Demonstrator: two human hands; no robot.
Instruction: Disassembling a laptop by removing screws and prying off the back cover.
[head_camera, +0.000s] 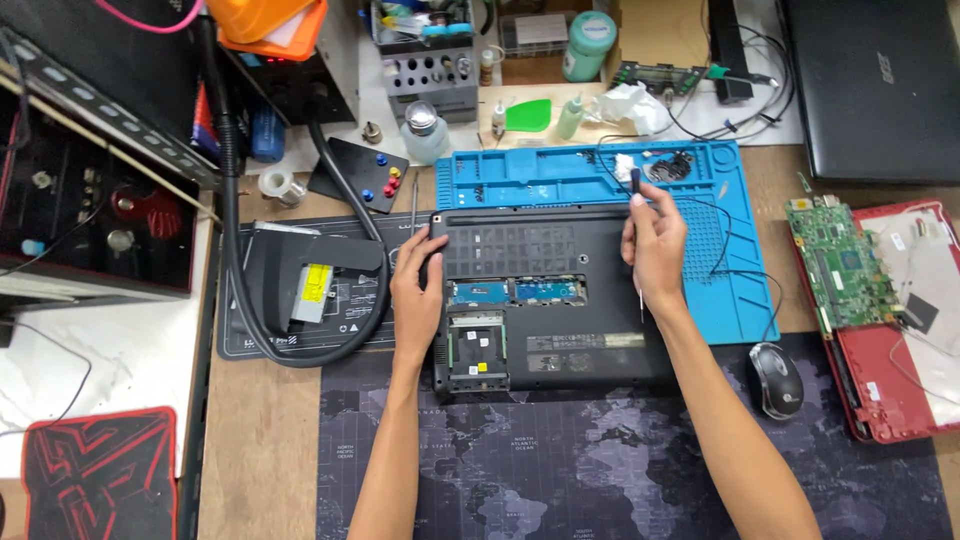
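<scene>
Laptop (560, 300), black and turned underside up, lies at the middle of a crowded workbench, its far edge overlapping a blue silicone work mat (590, 175) and its near edge on a dark desk mat printed with a world map (560, 470). An access panel is off, leaving memory modules (515, 292) and an empty drive bay (478, 350) exposed. The person's left hand (415, 290) rests open and fairly flat along the machine's left edge, fingers reaching its far left corner. The right hand (655, 245) is closed around a slim screwdriver (636, 185), the dark handle sticking up past the fingers near the laptop's far right corner; where the tip sits cannot be made out. Just right of the laptop a black mouse (776, 380) lies on the map mat. Farther right, a green circuit board (838, 265) rests on an opened red laptop shell (900, 330), with another closed black laptop (870, 85) beyond it. To the left, a thick black hose (235, 220) loops round a black unit bearing a yellow label (305, 275). Bottles, a green jar (590, 45) and a tool rack (430, 70) line the back.
</scene>
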